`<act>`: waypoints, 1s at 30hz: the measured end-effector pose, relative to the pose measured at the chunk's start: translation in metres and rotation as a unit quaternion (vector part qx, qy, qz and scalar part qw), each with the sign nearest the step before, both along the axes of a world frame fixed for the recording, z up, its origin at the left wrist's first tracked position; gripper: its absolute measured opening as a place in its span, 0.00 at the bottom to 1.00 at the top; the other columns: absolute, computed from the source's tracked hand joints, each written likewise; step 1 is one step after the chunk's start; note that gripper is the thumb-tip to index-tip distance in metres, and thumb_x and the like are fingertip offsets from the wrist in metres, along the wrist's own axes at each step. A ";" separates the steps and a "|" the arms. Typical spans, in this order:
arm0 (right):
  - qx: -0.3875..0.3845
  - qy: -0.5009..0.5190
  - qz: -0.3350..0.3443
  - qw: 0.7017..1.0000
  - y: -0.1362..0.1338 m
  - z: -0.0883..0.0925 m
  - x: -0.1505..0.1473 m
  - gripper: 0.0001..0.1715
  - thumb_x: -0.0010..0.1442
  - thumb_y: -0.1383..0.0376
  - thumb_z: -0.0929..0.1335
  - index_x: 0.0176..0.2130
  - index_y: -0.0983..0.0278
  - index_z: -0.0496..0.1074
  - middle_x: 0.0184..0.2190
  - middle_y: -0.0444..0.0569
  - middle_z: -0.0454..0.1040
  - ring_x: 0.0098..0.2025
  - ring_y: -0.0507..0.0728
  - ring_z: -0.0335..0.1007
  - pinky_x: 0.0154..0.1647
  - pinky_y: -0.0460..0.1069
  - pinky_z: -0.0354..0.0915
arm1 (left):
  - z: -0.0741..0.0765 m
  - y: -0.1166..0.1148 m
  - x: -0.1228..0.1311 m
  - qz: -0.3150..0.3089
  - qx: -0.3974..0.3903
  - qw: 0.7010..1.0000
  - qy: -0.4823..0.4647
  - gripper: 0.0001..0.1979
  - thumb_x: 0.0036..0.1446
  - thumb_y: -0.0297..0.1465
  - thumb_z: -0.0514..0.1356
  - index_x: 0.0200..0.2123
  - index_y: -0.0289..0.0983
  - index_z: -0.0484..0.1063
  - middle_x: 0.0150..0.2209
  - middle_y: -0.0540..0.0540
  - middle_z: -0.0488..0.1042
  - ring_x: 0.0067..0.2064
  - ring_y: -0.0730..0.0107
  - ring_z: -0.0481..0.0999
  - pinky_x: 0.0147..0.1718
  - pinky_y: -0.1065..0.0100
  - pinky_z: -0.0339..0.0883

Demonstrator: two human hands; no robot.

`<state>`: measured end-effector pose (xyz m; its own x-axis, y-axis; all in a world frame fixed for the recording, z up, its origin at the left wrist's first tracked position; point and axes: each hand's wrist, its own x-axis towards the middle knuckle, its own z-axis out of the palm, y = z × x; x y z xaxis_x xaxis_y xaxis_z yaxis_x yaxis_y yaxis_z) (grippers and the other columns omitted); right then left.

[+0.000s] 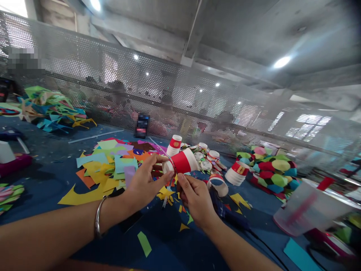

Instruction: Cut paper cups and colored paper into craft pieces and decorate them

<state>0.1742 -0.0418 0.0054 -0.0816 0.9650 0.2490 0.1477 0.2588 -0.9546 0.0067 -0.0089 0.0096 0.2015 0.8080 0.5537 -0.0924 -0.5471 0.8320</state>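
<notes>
A red-and-white paper cup [183,162] lies tilted on its side in the air over the table, and my left hand [141,184] is closed around its left end. Close below the cup, my right hand [196,197] has thumb and fingers pinched together beside a thin dark strip at the cup's edge. What the right fingertips hold is too small to make out. Under both hands are yellow paper scraps [166,192]. Another red-and-white cup [175,145] stands just behind the held one.
Coloured paper pieces [104,163] are heaped at left. To the right are stacked cups [237,173], a cup on its side [218,184], a dark corded tool [225,210], coloured paper shapes [273,169] and a translucent bucket [296,210]. A perforated metal screen [158,86] stands behind.
</notes>
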 end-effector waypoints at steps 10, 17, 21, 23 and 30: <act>0.005 -0.014 -0.010 1.000 0.002 -0.003 0.000 0.26 0.64 0.47 0.65 0.25 0.63 0.64 0.16 0.37 0.53 0.17 0.47 0.45 0.15 0.44 0.44 | -0.006 -0.001 0.002 -0.040 -0.028 0.999 0.010 0.13 0.58 0.37 0.63 0.43 0.39 0.64 0.39 0.46 0.75 0.40 0.64 0.77 0.39 0.64 0.72; 0.025 -0.050 -0.018 0.998 0.002 -0.004 0.002 0.26 0.66 0.48 0.64 0.25 0.63 0.63 0.17 0.38 0.55 0.19 0.48 0.47 0.16 0.44 0.45 | -0.002 -0.005 0.002 0.003 -0.044 0.999 0.002 0.16 0.56 0.37 0.64 0.44 0.39 0.65 0.43 0.44 0.74 0.44 0.62 0.76 0.41 0.63 0.72; 0.030 -0.061 -0.021 0.997 0.002 -0.004 0.002 0.26 0.66 0.48 0.63 0.25 0.62 0.63 0.17 0.38 0.54 0.18 0.48 0.47 0.17 0.44 0.45 | -0.003 -0.004 0.002 -0.006 -0.078 0.997 -0.013 0.20 0.54 0.38 0.66 0.46 0.39 0.64 0.45 0.42 0.73 0.46 0.59 0.76 0.42 0.62 0.72; 0.034 -0.064 -0.020 0.997 0.002 -0.004 0.002 0.26 0.67 0.48 0.63 0.25 0.62 0.62 0.17 0.37 0.54 0.18 0.48 0.47 0.17 0.44 0.45 | -0.003 -0.004 0.002 -0.016 -0.095 0.995 -0.028 0.21 0.54 0.39 0.66 0.47 0.39 0.65 0.47 0.42 0.73 0.46 0.60 0.75 0.43 0.62 0.72; 0.052 -0.077 -0.021 0.995 0.001 -0.002 0.002 0.26 0.67 0.49 0.63 0.25 0.62 0.63 0.16 0.37 0.54 0.19 0.48 0.48 0.18 0.45 0.46 | 0.001 -0.004 0.003 -0.056 -0.165 0.982 -0.066 0.20 0.55 0.41 0.65 0.47 0.37 0.68 0.41 0.44 0.76 0.44 0.63 0.76 0.47 0.61 0.69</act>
<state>0.1763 -0.0410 0.0029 -0.0870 0.9380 0.3355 0.3035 0.3457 -0.8879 0.0093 -0.0131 0.0101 0.2437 0.9245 0.2933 -0.2567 -0.2301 0.9387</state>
